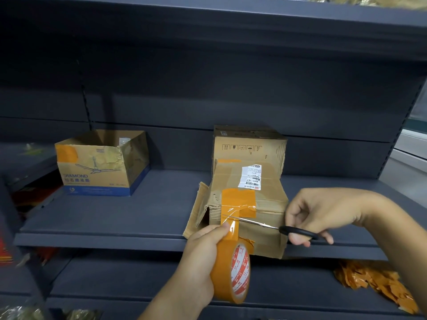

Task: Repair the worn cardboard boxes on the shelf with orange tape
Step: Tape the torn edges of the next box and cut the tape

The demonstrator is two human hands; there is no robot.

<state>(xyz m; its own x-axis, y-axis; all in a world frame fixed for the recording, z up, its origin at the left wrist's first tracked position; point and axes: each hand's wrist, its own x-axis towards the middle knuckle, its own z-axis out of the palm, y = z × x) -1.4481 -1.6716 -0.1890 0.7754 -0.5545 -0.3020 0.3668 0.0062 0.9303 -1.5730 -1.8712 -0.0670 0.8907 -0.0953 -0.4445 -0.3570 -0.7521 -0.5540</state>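
Dark grey metal shelving point(115, 218) carries the worn brown cardboard box point(258, 204) at its front edge. Left hand point(203, 255) grips the orange tape roll point(231, 271), strip stretched from the box; right hand point(316, 215) holds black-handled scissors point(272, 226) across it. Cutting looks imminent; pressing the end down follows.

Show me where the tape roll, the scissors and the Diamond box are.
tape roll point(225, 271): head view, on its orange outer band.
scissors point(298, 232): head view, on the black handle.
Diamond box point(92, 172): head view, on its printed front face.
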